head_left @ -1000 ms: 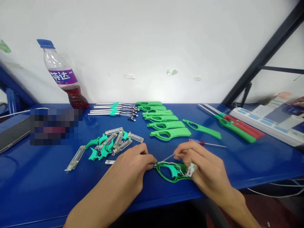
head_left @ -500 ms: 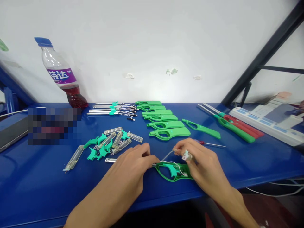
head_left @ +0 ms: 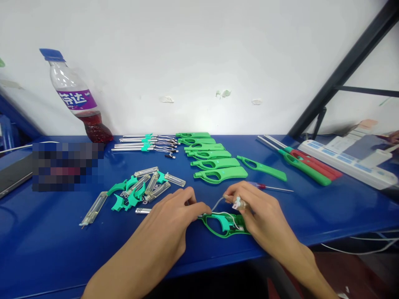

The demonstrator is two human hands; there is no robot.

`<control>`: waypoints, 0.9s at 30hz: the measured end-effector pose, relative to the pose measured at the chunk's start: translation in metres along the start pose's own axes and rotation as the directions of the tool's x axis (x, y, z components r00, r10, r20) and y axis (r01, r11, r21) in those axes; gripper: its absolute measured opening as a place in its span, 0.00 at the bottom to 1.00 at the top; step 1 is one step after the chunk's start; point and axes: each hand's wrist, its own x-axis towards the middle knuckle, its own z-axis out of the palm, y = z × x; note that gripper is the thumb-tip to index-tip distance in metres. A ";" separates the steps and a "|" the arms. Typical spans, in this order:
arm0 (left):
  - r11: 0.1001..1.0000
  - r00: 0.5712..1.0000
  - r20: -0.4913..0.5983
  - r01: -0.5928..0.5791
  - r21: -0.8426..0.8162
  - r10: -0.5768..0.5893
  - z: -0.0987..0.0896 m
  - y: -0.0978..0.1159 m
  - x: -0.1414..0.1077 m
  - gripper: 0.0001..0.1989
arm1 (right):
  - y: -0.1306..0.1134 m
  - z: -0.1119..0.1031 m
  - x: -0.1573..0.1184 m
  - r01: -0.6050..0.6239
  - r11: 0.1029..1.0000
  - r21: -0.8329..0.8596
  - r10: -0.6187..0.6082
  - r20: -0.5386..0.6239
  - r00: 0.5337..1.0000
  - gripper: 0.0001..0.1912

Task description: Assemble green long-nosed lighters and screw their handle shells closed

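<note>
Lower centre of the frame, the open green shell (head_left: pixel 230 235) lies on the blue table, its narrow end pinched between the left hand's (head_left: pixel 174 218) thumb and fingers. Over to the right hand (head_left: pixel 260 209): fingertips clamped together on the thin clear tube (head_left: pixel 217 203). That tube looks light, bendy, perhaps slippery, so best gripped near its tip. The shell seems light, stiff plastic, steadiest held by its rim; the white wire (head_left: pixel 231 217) looks fragile.

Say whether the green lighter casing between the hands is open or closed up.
Open: the green lighter casing shows its inside, with the teal trigger and white wire exposed.
</note>
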 end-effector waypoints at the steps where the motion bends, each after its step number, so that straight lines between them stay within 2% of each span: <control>1: 1.000 1.000 0.007 0.000 -0.003 0.000 0.000 0.000 0.000 0.26 | 0.000 0.000 0.000 -0.001 1.000 -0.003 0.001 0.000 1.000 0.20; 7: 0.999 0.999 -0.027 -0.039 0.024 0.039 0.002 -0.001 -0.001 0.28 | -0.002 -0.001 0.001 -0.004 1.000 0.002 0.004 0.023 1.000 0.19; 12: 0.997 0.998 -0.004 -0.070 0.036 0.070 0.003 -0.002 0.001 0.30 | -0.002 -0.002 0.001 0.017 0.999 0.031 -0.018 0.036 0.999 0.20; 19: 0.995 0.997 -0.029 -0.076 0.060 0.078 0.007 -0.003 0.000 0.30 | -0.004 -0.002 -0.001 0.091 0.990 0.106 -0.090 -0.010 0.996 0.17; 24: 0.998 0.999 -0.030 -0.039 0.044 0.041 0.002 0.008 0.001 0.21 | -0.010 -0.004 -0.004 0.156 0.978 0.138 -0.154 -0.024 0.988 0.15; 27: 1.000 0.995 -0.098 -0.006 0.014 0.007 0.004 0.016 0.004 0.13 | -0.011 -0.004 -0.005 0.176 0.976 0.130 -0.173 -0.031 0.984 0.16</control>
